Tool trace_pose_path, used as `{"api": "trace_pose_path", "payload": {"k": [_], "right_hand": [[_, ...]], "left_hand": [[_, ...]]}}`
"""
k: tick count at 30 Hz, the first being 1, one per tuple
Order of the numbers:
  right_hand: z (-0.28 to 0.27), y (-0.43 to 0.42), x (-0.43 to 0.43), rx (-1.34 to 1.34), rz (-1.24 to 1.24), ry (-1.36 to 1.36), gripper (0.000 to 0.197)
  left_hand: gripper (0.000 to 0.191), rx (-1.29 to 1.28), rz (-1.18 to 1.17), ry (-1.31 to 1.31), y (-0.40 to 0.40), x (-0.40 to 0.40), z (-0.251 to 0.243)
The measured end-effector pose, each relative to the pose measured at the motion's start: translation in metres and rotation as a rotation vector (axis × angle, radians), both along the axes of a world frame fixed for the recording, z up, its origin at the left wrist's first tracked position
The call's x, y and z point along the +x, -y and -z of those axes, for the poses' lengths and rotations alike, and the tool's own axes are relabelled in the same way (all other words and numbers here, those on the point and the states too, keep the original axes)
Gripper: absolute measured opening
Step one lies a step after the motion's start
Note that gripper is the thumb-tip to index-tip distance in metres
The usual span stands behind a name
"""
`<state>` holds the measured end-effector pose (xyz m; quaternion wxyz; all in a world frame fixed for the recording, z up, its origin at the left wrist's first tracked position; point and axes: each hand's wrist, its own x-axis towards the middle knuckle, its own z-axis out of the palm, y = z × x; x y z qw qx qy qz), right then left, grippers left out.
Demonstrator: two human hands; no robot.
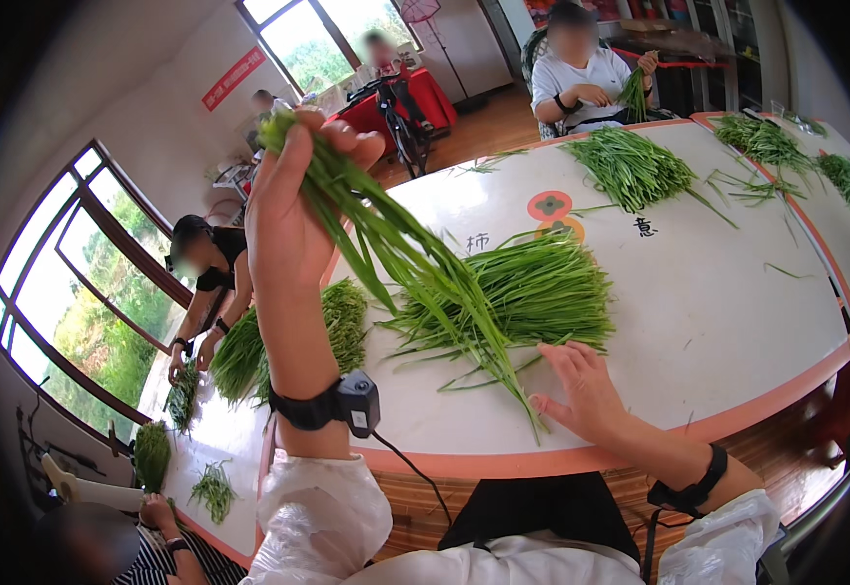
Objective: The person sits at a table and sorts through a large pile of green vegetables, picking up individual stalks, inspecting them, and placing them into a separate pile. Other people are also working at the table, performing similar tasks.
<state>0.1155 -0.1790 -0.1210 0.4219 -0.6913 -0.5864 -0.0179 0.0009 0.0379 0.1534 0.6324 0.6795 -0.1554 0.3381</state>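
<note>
My left hand (289,197) is raised in front of me, its fingers closed around the base end of a small bunch of green garlic chives (403,227). The long leaves slant down to the right, and their tips hang near the table's front edge. My right hand (586,398) is low over the white tabletop (695,322), thumb and fingers spread with nothing between them. Those hanging tips are close to its thumb. Just beyond its fingertips lies a large pile of chives (542,289), stalks roughly aligned, with a few loose leaves along its near side.
Another chive pile (633,168) lies across the table before a seated person (578,80) holding a bunch. At left, more chives (238,358) lie beside my forearm. A person (212,256) bends over the left table; another sits at lower left. A cable (417,468) hangs from my left wrist camera.
</note>
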Motion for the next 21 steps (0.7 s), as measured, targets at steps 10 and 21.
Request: {"api": "trace_pose_path", "payload": {"k": [10,21], "right_hand": [[-0.001,-0.001,0.014,0.058,-0.042,-0.427,0.048],[-0.014,0.007,-0.013,0.035,-0.176,-0.104,0.030]], "left_hand": [[0.024,0.007,-0.084,-0.303,-0.013,0.028,0.015],[0.021,-0.069,-0.102,-0.285,-0.032,-0.016,0.010]]}}
